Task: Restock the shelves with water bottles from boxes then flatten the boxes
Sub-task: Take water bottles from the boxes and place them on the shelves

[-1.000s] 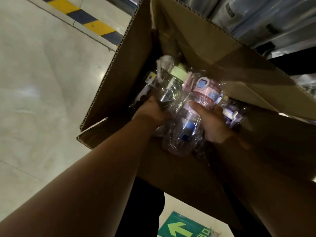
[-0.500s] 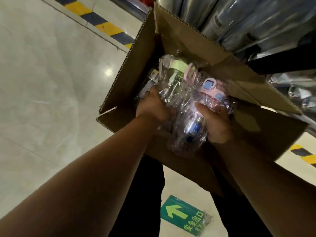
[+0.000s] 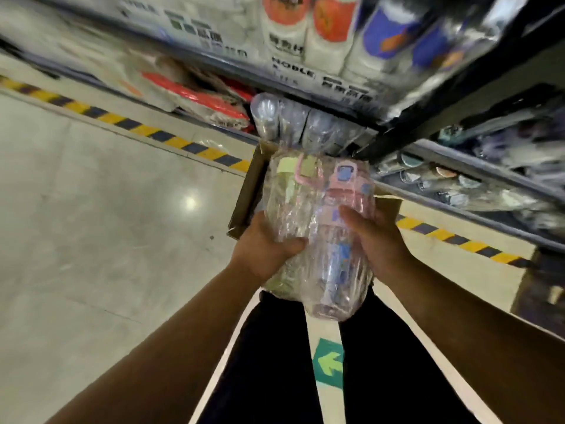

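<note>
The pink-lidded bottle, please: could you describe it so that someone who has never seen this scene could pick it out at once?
In front of the shelving rack, above the open cardboard box, the person holds two plastic-wrapped bottles. The pink-lidded bottle is at the right hand, a blue patch on its lid; its neighbour at the left hand has a pale green lid.

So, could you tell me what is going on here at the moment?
A person is restocking. Both hands hold plastic-wrapped water bottles, one with a green lid and one with a pink lid. The left hand grips the left side with its thumb across the front, and the right hand grips the right side. The bottles are up over the open cardboard box, in front of the shelves. They are not yet on a shelf, and the box is not yet flattened.
</note>
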